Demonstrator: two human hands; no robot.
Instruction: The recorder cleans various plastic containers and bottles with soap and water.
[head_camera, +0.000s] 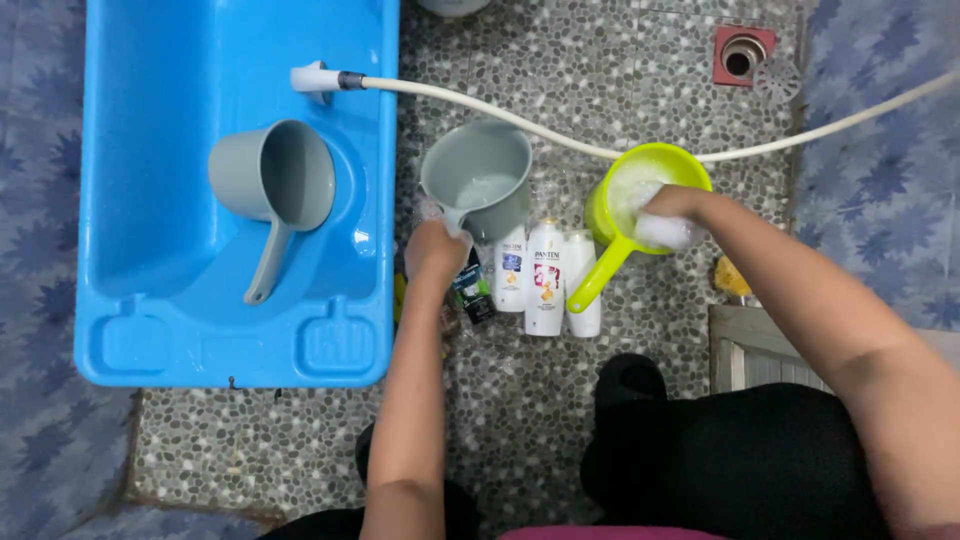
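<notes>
Pebble flooring (560, 420) fills your head view. Your left hand (435, 250) is clenched around the handle of a grey dipper (478, 180), which stands upright on the floor at 12 o'clock from that hand. Your right hand (672, 215) reaches into a lime-green dipper (640, 205), fingers closed on a foamy white sponge (660, 232) at its rim. Three white bottles (545, 280) lie side by side between the two dippers, toward 6 o'clock. At 9 o'clock sits a blue tub (150, 330) with a second grey dipper (272, 185) inside. A white hose (560, 138) crosses at 12 o'clock.
</notes>
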